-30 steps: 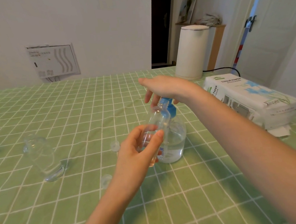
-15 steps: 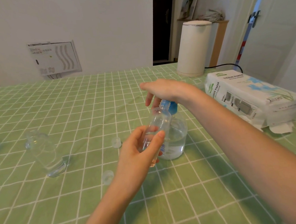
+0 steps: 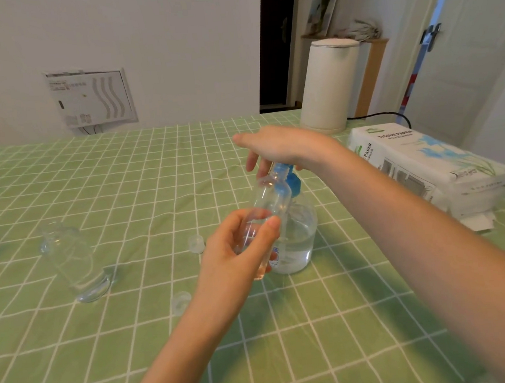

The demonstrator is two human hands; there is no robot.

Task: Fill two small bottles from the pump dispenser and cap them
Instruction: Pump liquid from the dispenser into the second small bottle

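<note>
Now left hand [image 3: 235,254] holds small bottle [image 3: 271,195] against pump dispenser [image 3: 301,233], right hand [image 3: 281,148] atop.

Shows clear, glossy plastic in the small bottle [image 3: 269,200], the second bottle [image 3: 73,264] and the pump dispenser [image 3: 300,236]; smooth blue plastic on its pump head [image 3: 293,185]. Reads as matt, creased weave across the tabletop cloth [image 3: 121,185]. Gleams as shiny film around the tissue pack [image 3: 421,159]; looks satin-smooth on the cream canister [image 3: 329,85].

Home: checked tablecloth [image 3: 120,173], kettle [image 3: 329,85], tissue pack [image 3: 421,162].
</note>
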